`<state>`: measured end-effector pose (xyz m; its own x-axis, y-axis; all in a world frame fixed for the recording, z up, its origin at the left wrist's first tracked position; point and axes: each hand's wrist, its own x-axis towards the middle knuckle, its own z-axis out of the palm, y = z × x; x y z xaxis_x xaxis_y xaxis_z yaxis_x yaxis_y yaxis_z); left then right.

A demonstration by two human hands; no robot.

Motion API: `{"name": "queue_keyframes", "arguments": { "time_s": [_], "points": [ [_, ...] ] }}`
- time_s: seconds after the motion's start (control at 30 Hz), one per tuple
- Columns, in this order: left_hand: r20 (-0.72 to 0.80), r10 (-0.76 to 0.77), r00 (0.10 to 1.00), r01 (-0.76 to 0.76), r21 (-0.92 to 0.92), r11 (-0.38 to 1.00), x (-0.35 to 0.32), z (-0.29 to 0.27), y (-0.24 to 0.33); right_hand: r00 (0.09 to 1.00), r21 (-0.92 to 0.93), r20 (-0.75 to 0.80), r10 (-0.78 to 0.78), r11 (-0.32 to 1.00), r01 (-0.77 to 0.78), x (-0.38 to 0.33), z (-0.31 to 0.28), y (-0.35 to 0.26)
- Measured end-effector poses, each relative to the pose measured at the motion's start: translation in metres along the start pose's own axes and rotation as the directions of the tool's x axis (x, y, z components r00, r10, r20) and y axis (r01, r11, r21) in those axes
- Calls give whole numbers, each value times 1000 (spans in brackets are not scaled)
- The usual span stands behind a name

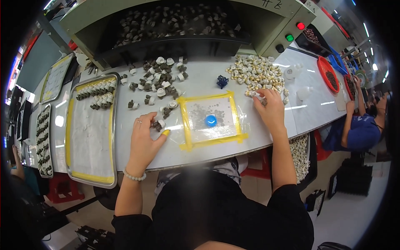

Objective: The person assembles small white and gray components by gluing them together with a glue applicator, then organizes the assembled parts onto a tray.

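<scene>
My left hand (144, 137) rests on the white table and pinches a small dark and white part (158, 124) between fingers and thumb; the thumb wears a yellow fingertip cover. More such dark and white parts (160, 79) lie scattered beyond it. My right hand (271, 107) reaches into the near edge of a pile of small cream and gold parts (255, 74), fingers curled over a few; what they grip is hidden. Between the hands lies a clear square bordered with yellow tape (210, 121), with a blue round button (211, 121) at its middle.
A metal tray (91, 137) with rows of dark parts lies at the left, more trays beyond it. A machine housing (266, 25) with red and green buttons stands behind. A small dark blue piece (222, 81) lies mid-table. Another person (358, 129) sits at the right near red dishes.
</scene>
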<state>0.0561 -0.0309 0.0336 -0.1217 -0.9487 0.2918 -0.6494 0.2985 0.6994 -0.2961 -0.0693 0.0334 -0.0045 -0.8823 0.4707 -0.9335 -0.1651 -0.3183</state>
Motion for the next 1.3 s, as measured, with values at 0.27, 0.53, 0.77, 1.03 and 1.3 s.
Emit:
{"name": "queue_keyframes", "arguments": {
  "time_s": [0.27, 0.53, 0.77, 1.03, 1.3],
  "points": [
    [69, -55, 996, 52, 46, 998, -4, -2, -4, 997, -16, 72, 3, 1000, -2, 10, 12, -8],
    [258, -193, 947, 313, -879, 359, -21, 22, 23, 988, 211, 153, -25, 977, -8, 3, 15, -16],
    [338, -228, 913, 395, -873, 288, -28, 52, 29, 965, 306, 249, -85, 952, 5, 5, -8, -29],
    [335, -218, 917, 383, -891, 243, -28, 53, 23, 802, 64, 524, -288, 952, 300, -4, -26, -51],
    [350, -175, 920, 381, -903, 198, -31, 52, 21, 895, 310, 241, -376, 903, 296, -15, -1, -61]
  ]
}}
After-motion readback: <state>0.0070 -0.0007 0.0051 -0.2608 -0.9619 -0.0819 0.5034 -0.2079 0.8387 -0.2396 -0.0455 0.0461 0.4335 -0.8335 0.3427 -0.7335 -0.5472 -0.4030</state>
